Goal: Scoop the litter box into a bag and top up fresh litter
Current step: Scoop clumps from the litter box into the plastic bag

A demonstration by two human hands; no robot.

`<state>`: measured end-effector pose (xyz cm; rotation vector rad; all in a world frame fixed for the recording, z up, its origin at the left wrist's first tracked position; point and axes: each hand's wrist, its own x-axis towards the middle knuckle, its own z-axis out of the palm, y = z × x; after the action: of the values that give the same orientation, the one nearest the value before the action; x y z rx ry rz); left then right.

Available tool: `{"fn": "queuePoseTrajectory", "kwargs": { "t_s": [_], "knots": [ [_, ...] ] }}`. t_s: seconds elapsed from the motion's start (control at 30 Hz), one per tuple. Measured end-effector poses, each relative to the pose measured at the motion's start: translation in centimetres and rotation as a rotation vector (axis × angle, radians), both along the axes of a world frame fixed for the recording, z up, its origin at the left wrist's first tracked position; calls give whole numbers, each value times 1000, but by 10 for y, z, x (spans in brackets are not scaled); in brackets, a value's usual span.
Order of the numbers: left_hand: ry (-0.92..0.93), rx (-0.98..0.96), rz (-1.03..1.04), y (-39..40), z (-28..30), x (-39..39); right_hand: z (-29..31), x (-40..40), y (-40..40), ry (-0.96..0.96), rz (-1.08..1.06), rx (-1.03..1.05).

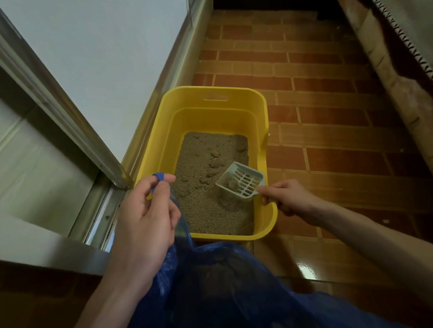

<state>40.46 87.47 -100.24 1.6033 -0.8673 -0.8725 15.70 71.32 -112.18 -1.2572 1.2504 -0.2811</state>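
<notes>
**Inspector:** Start at the bottom of the frame. What is nearest?

**Assistant:** The blue plastic bag (223, 291), filling the lower centre. It is translucent, and dark lumps show through it, so I judge some waste is already inside. The left hand (146, 219), at centre left, has its fingers closed on the bag's rim, pinching it up just at the near left corner of the box.

**Inspector:** And the other hand?

**Assistant:** The right hand (285, 196), right of centre, is clamped on the handle of the pale slotted litter scoop (241, 182). The scoop head is inside the yellow litter box (258, 111), tilted, with a clump and loose grains in it, low over the litter.

**Inspector:** State of the box?

**Assistant:** It stands on the brick-pattern floor tiles (323, 94) against the metal door track (103, 218) at left. The grey-tan litter (215, 212) covers the bottom in a shallow layer; several clumps (215, 164) sit toward the middle and far end.

**Inspector:** The step in hand?

**Assistant:** In my judgement, sifting a loaded scoop before carrying it to the bag. Recommended: shake gently over the box until clean grains drop through the slots, keep the scoop level on the way across, and hold the bag mouth wide and low beside the box edge so nothing spills on the tiles.

**Inspector:** Outstanding items?

**Assistant:** Remaining clumps are not yet lifted. No fresh litter supply is in view. A fabric edge (398, 51) runs along the upper right, well apart.
</notes>
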Motion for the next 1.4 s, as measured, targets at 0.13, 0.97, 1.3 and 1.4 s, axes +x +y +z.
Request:
{"fn": "queuePoseTrajectory", "kwargs": {
  "t_s": [0.13,0.97,1.3,1.4],
  "knots": [
    [-35,7,-9,-5,-3,-2,2,-1,-2,-47,-42,-3],
    [19,122,-173,-26,20,-13,62,-15,22,-14,-10,-103],
    [-14,137,-151,-19,27,-4,136,-11,70,-63,308,-42],
    [-7,148,-157,-17,28,-3,141,-6,82,-46,420,-34]
  ]
}}
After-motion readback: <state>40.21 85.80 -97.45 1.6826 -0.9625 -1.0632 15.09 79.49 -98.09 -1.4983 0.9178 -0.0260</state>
